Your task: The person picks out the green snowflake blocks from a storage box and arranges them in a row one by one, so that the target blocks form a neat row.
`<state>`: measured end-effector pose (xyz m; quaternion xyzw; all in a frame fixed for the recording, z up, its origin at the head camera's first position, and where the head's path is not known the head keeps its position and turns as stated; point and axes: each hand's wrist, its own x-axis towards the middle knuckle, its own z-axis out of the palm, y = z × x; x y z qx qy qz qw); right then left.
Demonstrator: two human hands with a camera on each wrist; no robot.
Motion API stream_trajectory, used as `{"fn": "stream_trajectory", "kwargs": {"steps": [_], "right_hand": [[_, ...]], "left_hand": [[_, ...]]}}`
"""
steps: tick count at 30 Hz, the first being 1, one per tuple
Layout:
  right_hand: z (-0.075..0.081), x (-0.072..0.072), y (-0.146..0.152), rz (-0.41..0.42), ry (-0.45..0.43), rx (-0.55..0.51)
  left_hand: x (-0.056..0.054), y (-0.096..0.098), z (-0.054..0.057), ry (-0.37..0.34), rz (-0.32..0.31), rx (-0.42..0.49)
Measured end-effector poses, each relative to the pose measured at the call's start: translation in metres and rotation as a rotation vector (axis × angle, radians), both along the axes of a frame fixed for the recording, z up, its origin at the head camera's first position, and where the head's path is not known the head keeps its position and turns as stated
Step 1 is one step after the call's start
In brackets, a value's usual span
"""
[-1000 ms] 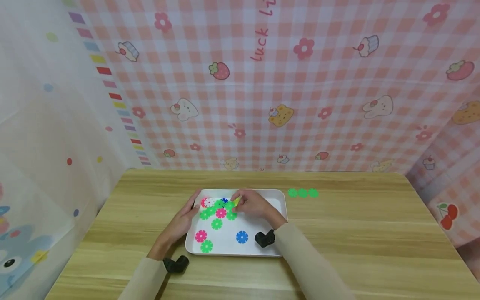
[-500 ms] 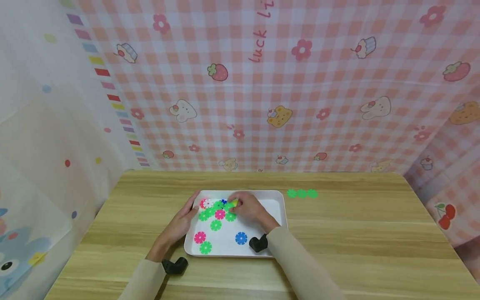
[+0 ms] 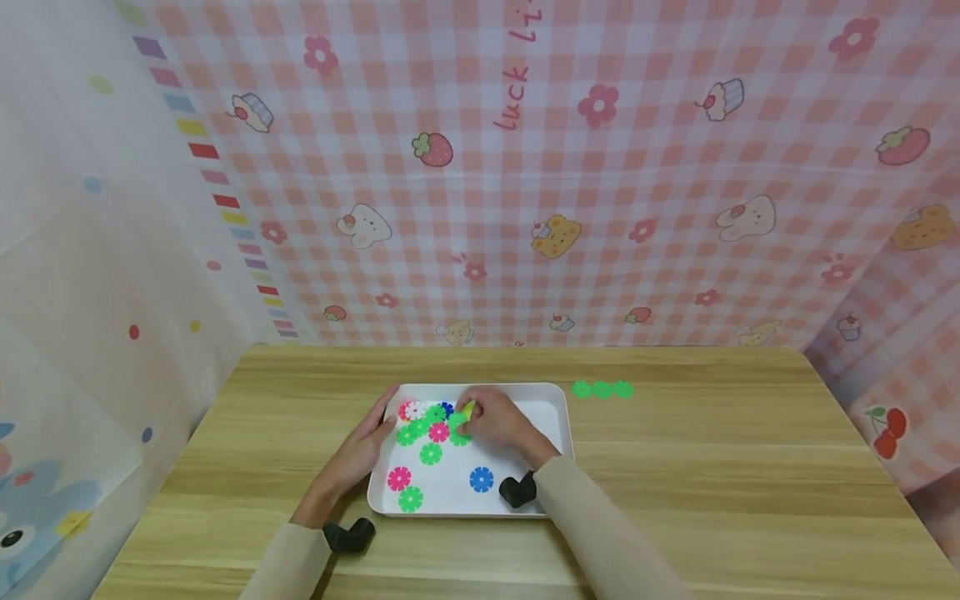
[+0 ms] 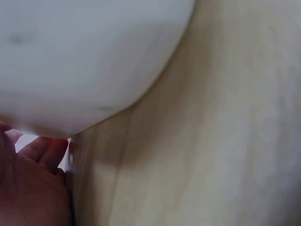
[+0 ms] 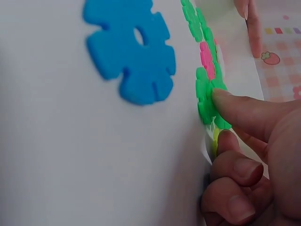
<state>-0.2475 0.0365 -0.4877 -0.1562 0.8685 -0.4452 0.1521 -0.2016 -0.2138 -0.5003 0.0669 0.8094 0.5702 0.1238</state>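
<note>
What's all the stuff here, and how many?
Tray: one, white, on the table
Table: one, brown, beneath
Row of discs: three, green, right of tray
Green discs: several overlapping, in tray
Pink discs: three visible, in tray
Blue discs: two visible, one darker, in tray
White disc: one, in tray
Yellow disc: one, mostly hidden, in tray
Cloths: two patterns, pink behind, white left
Wrist devices: two, black, wrists
Sleeves: two, beige, arms
Left hand: one, tray's left rim
Right hand: one, on green discs

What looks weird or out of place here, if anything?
Three green flower pieces sit on the table, right of the white tray, while the other pieces are in it. That looks a bit odd, but they're in a neat row, so probably not spilled. I see nothing broken.
</note>
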Motion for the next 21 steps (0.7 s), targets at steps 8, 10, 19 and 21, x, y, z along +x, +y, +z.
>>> {"fn": "stream_trajectory", "kwargs": {"steps": [8, 10, 19, 21], "right_hand": [[0.0024, 0.0024, -0.0004, -0.007, -0.006, 0.017], [0.0034, 0.0032, -0.0007, -0.003, 0.002, 0.017], [0.0056, 0.0054, 0.0000, 0.033, 0.039, 0.006], [0.0061, 0.0060, 0.0007, 0.035, 0.037, 0.004]], "left_hand": [[-0.0004, 0.0002, 0.0002, 0.014, -0.001, -0.006], [-0.0003, 0.0003, 0.0006, 0.008, 0.004, -0.004], [-0.0002, -0.0003, -0.0004, 0.010, -0.006, -0.006], [0.0000, -0.0001, -0.0003, 0.010, -0.006, -0.003]]}}
